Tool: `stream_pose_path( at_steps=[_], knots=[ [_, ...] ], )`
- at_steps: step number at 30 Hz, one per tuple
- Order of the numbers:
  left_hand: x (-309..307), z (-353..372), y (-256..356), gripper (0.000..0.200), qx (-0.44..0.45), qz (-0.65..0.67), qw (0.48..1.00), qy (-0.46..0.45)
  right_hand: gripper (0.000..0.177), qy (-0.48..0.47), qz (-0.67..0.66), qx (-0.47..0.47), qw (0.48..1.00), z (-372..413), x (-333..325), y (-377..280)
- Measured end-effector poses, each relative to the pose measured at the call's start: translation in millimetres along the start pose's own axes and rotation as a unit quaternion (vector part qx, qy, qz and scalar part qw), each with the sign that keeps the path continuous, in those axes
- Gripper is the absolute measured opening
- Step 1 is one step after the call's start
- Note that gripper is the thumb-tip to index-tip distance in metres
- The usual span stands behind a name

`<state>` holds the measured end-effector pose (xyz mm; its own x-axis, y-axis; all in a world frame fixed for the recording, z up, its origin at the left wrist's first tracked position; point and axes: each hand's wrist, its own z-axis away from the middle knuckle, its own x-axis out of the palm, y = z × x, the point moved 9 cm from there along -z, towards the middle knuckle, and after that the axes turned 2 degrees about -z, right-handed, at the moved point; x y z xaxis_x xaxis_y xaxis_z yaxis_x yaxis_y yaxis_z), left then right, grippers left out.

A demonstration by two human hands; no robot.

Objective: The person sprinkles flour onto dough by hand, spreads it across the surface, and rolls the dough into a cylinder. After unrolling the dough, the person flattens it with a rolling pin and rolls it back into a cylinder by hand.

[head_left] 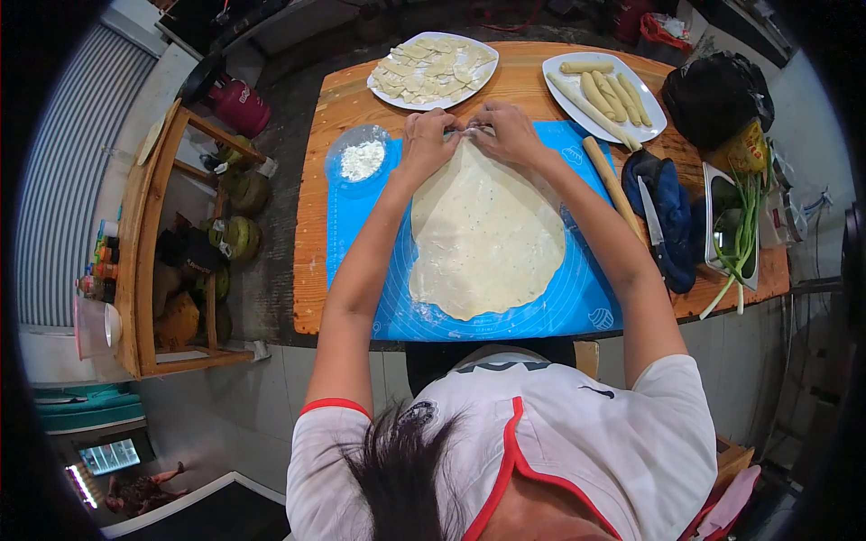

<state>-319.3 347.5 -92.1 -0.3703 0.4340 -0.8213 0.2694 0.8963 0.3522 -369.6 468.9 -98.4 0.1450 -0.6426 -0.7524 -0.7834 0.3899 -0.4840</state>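
A broad, thin sheet of dough (487,234) with small green flecks lies on a blue silicone mat (361,298). At its narrow far end my left hand (430,140) and my right hand (505,135) meet, fingers closed on the dough's edge from both sides. The edge looks slightly gathered between the fingertips. Left of my left hand stands a clear bowl of white flour (362,160). A wooden rolling pin (613,187) lies to the right of my right forearm, across the mat's edge.
At the back are a white plate of flat dough pieces (433,70) and another plate of rolled dough sticks (606,95). On the right lie a knife (650,212), a dark blue cloth (672,203), a metal tray (722,221) with green onions (745,221), and a black plastic bag (719,97).
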Motion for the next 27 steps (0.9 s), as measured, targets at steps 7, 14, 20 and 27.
stream_pose_path(
  at_steps=[7,14,20,27],
  knots=[
    [0.6,2.2,1.2,0.016,0.009,-0.009,1.0,-0.013,0.017,0.006,-0.019,-0.015,1.0,-0.7,4.2,1.5],
    [0.7,5.1,1.1,0.015,0.024,-0.025,0.999,0.006,0.018,0.026,0.001,-0.056,0.998,3.9,-2.8,-6.7],
    [4.3,3.0,-3.0,0.016,0.043,-0.041,0.998,0.009,0.016,0.003,-0.031,-0.04,0.999,-2.5,-4.5,1.0],
    [0.6,2.6,2.2,0.014,0.041,-0.031,0.999,0.011,0.016,0.014,-0.05,-0.038,0.998,-1.4,1.6,6.6]
  ],
)
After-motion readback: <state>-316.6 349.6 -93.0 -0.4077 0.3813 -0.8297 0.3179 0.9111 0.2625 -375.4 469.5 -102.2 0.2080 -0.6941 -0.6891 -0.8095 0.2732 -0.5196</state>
